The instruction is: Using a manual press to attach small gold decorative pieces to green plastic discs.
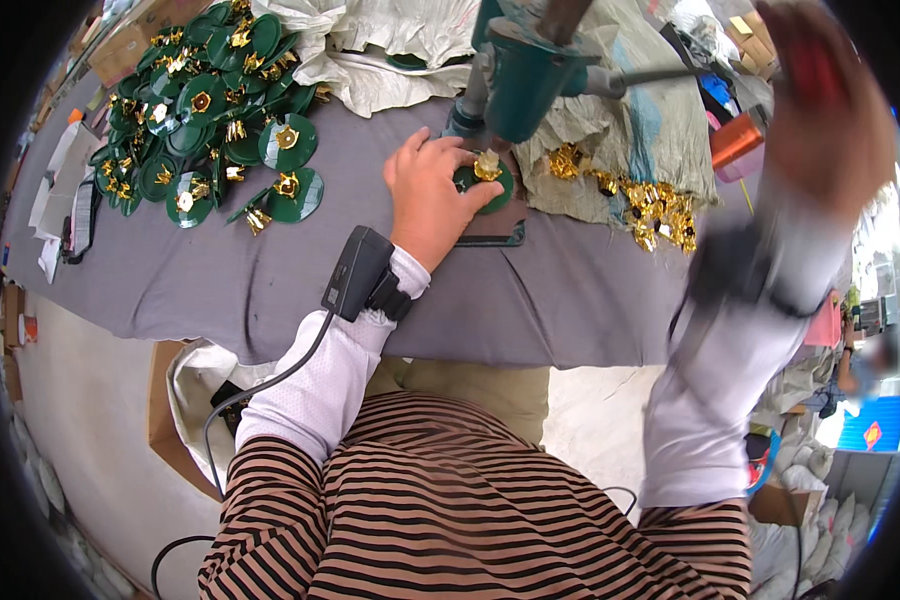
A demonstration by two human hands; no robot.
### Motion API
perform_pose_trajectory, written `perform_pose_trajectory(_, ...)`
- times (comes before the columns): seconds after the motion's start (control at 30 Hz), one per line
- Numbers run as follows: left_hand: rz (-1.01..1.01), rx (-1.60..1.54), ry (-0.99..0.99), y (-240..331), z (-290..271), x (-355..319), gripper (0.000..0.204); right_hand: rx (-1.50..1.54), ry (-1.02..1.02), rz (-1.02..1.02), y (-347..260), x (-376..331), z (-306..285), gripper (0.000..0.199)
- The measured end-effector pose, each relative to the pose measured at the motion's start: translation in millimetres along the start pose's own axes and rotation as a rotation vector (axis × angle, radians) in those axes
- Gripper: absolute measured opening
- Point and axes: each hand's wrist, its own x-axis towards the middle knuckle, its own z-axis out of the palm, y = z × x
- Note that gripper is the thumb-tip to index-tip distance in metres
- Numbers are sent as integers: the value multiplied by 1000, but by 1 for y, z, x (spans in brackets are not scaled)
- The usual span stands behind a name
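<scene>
My left hand (432, 192) lies on the table by the green hand press (530, 80). Its thumb and fingers close around the rim of a green disc (497, 195) on the press base (500, 232). A gold crown-shaped piece (487, 165) stands on that disc, just below the press ram. Raised at the far right, my right hand (855, 125) is smeared by motion. A red handle (815, 68) shows within its curled grip, to the right of the dark press lever (660, 75); the join between lever and handle is blurred.
A heap of green discs with gold pieces (200, 105) covers the table's left side. Loose gold pieces (660, 212) lie right of the press on a woven sack (610, 150). An orange object (737, 140) sits farther right. Below the grey tablecloth (300, 275) stands a cardboard box (165, 400).
</scene>
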Motion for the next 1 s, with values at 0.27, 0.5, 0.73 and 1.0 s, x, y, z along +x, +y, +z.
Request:
perform_pose_trajectory(0.27, -14, -91, -40, 9, 1, -1, 40, -464, -315, -18, 11, -183, -22, 17)
perform_pose_trajectory(0.5, -8, -118, -42, 0, 3, -1, 36, 253, -245, 179, 6, 17, -7, 18)
perform_pose_trajectory(0.73, -79, -270, -29, -12, -41, -13, 32, -44, 137, 447, 98, 131, 1, 42)
perform_pose_trajectory(1.0, 220, 275, -61, -59, -139, -27, 54, -154, 104, 370, 107, 144, -22, 45)
